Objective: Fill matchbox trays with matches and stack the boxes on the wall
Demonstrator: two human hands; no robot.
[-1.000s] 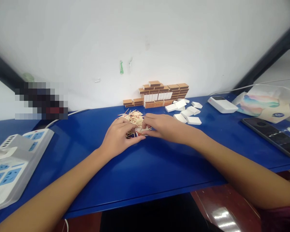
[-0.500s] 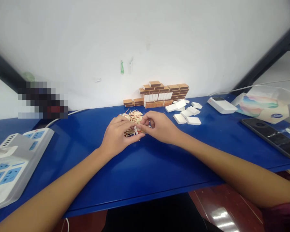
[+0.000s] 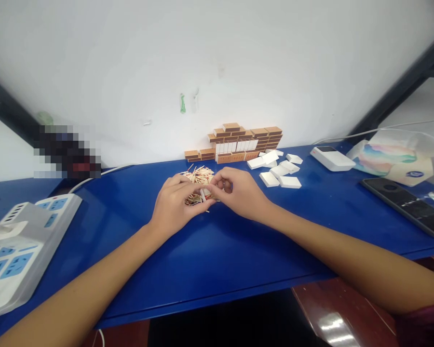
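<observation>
My left hand (image 3: 171, 198) is closed round a small white matchbox tray (image 3: 203, 194), gripping it between thumb and fingers. My right hand (image 3: 238, 190) is pinched, its thumb and fingertips right at the tray's opening; whatever lies between them is too small and covered to make out. Reddish match heads show beside the tray. Under and behind both hands spreads a heap of loose matches (image 3: 198, 174), partly hidden by my fingers.
Matchboxes (image 3: 233, 156) stand stacked against the wall. Right of them lie several white trays (image 3: 290, 182), a white device (image 3: 332, 158), a tissue pack (image 3: 390, 153) and a phone (image 3: 405, 205). A power strip (image 3: 47, 241) occupies the left of the blue table (image 3: 202, 270).
Both hands stay almost in place over the matches, the tray still in my left. The view has shifted very slightly.
</observation>
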